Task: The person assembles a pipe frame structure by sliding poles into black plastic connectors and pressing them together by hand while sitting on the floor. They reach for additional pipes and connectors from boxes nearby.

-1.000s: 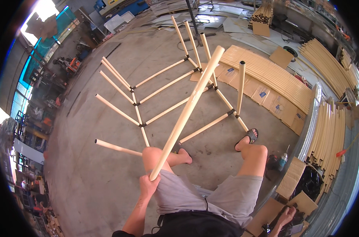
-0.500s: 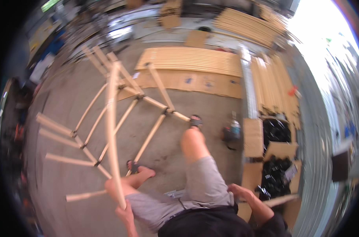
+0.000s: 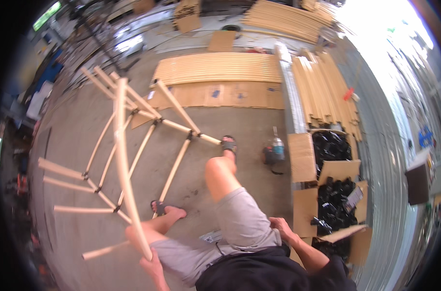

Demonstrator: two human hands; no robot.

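Observation:
My left hand (image 3: 152,265) is closed round the near end of a long tan pole (image 3: 124,165), which slants up and away across the left side of the view. Beyond it on the floor stands a frame of tan tubes (image 3: 177,165) with black joints (image 3: 189,135), several of its tubes sticking up or outward. My right hand (image 3: 282,228) is at my right hip against the grey shorts (image 3: 242,213), its fingers curled; whatever they may hold is hidden. My sandalled feet are on either side of a cross tube of the frame.
Cardboard boxes (image 3: 303,157) of black fittings (image 3: 333,199) stand to my right. A power drill (image 3: 271,154) and a bottle (image 3: 277,146) are nearby on the floor. Tan tubes (image 3: 215,68) lie in a row on cardboard ahead, with another stack (image 3: 322,89) at right.
The whole view has shifted, so the floor, boxes and frame appear farther left and sharper. My left hand still grips the pole; my right hand remains at the hip.

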